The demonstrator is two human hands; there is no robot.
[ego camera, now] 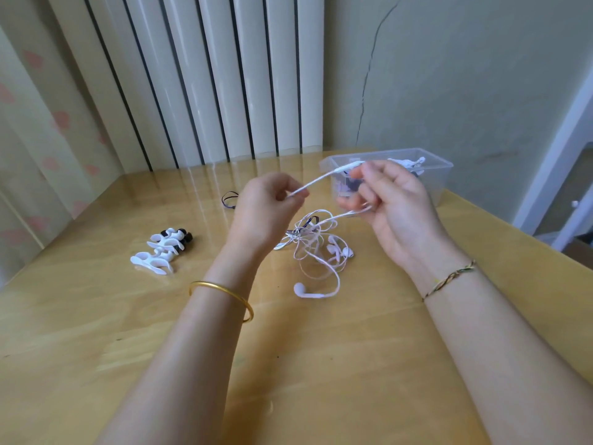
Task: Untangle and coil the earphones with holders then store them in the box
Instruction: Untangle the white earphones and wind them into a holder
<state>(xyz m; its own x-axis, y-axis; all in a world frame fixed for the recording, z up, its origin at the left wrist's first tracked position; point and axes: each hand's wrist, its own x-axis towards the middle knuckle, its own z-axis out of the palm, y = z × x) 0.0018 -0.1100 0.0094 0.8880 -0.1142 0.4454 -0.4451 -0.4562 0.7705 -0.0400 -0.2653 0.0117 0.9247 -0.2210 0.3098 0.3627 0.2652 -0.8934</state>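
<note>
**Untangling step, head view.** My left hand (266,210) has its grip closed to a thumb-and-forefinger pinch on the thin white earphone cable (316,181). My right hand (394,203) has its grip curled loosely round the same cable at its slim white inline remote (345,167), and a lower strand passes through its fingers. Both hands are raised above the glossy yellow wooden tabletop (96,316). The rest of the cable hangs into a loose white tangle (316,239) lying on the tabletop between my wrists.

**Technique, as I judge it:** draw the taut span gently, feed one strand out of the knot at a time, and lift rather than tug. A hard pull would likely tighten the loops.

**Counts:**
- One clear plastic box (433,181) behind the right hand, holding what look like two wound sets, one white and one dark.
- Three white earbuds (300,289) on the tabletop.
- One dark purple cord (229,199) lying apart, beyond the left hand.
- One heap of white and black plastic holders (163,252), with at least three white and two black; overlap prevents a firmer count.
</note>
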